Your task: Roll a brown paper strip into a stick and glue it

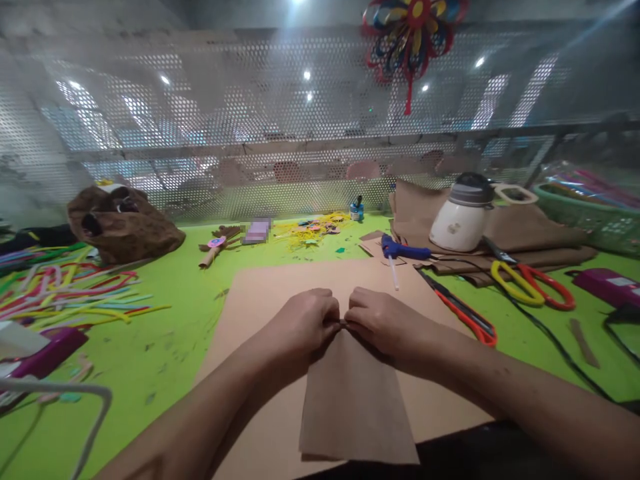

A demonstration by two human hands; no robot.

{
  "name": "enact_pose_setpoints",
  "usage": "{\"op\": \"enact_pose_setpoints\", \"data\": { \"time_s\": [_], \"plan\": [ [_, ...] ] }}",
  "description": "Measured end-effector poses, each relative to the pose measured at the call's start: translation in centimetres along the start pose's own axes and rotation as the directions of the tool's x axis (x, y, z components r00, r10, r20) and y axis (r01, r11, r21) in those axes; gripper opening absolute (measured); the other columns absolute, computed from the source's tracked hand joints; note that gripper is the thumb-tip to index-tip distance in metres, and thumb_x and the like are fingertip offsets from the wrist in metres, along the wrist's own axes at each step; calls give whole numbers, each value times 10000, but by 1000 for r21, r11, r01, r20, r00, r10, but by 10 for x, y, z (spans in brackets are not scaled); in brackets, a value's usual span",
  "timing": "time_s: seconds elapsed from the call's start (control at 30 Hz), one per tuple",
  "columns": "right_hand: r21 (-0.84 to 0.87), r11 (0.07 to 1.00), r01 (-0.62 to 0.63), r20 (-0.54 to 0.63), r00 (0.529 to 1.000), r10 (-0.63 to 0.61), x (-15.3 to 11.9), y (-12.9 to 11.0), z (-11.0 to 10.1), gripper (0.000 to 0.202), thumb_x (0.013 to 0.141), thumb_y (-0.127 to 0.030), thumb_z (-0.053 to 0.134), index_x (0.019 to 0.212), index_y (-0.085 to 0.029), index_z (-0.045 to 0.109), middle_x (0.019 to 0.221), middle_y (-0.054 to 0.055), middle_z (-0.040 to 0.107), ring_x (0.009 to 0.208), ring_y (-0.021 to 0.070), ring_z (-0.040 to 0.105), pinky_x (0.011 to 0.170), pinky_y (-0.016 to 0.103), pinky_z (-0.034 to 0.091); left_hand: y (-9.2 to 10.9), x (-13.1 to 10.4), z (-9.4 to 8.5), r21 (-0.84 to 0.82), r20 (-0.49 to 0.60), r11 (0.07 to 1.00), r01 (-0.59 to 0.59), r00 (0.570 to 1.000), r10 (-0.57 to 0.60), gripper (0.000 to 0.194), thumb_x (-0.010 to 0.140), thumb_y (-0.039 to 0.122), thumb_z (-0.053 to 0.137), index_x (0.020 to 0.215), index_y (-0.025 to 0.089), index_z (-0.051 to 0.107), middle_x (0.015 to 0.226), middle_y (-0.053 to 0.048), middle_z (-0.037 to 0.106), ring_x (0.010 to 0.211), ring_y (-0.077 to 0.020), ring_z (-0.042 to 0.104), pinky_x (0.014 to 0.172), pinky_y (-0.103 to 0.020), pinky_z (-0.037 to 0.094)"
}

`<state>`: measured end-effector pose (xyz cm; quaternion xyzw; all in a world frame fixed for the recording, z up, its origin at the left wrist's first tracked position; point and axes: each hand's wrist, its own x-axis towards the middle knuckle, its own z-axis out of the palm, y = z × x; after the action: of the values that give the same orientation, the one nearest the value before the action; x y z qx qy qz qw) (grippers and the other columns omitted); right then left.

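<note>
A strip of brown paper (356, 407) hangs down toward the near edge, its top end pinched between my two hands. My left hand (311, 321) is closed on the top left of that end. Close beside it, my right hand (384, 323) grips the top right, fingers curled and pressed together. Between the fingertips, the top edge looks narrow and gathered or folded. Under both hands lies a large tan sheet (260, 300) on the green table (165, 360).
Right: blue glue gun (407, 251), red-handled cutter (465, 317), scissors (530, 283), white bottle (460, 217), folded brown paper (560, 233), green basket (585, 213). Left: pipe cleaners (75, 287), brown crumpled bag (125, 230), purple box (55, 350), white tube (100, 413). Yellow shreds (313, 231) lie behind.
</note>
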<state>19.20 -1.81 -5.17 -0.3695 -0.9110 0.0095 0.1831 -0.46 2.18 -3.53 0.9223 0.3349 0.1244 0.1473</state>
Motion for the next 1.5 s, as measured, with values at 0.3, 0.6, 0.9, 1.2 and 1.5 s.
{"op": "enact_pose_setpoints", "data": {
  "time_s": [0.3,0.6,0.9,1.2,1.5],
  "plan": [
    [101,995,-26,18,1000,25,-12,-1,-11,226,905,-76,469,776,-147,642,783,70,566,747,171,485,633,282,363,-1,0,2,-52,0,998,-23,1000,23,97,777,168,574,681,180,574,745,2,536,674,-126,476,603,-234,330],
    [85,993,-84,27,996,82,-28,8,-8,178,884,-92,503,757,-166,604,798,51,540,760,170,489,645,288,371,-3,-6,-2,-50,52,998,-24,998,26,85,730,118,526,751,194,556,811,-11,541,676,-132,463,609,-248,325],
    [39,993,-108,3,994,108,-28,4,-12,182,911,-106,480,819,-153,630,823,74,563,798,185,498,675,295,396,-5,-9,-13,1,106,1000,-11,994,11,77,742,149,503,769,207,546,808,-11,557,685,-147,480,583,-248,321],
    [-209,977,-39,-12,999,37,0,-6,7,244,947,-197,466,750,-150,602,780,78,580,774,210,481,683,335,388,3,-6,-10,217,57,974,-62,997,51,146,822,222,472,688,193,519,724,-7,509,586,-130,425,545,-268,283],
    [204,965,-165,-73,980,183,-39,6,-5,161,911,-75,457,862,-158,586,872,64,533,817,174,503,696,288,427,9,-10,-19,172,107,982,-83,992,66,125,823,195,440,748,186,540,788,-33,556,662,-149,488,590,-261,337]
  ]
}}
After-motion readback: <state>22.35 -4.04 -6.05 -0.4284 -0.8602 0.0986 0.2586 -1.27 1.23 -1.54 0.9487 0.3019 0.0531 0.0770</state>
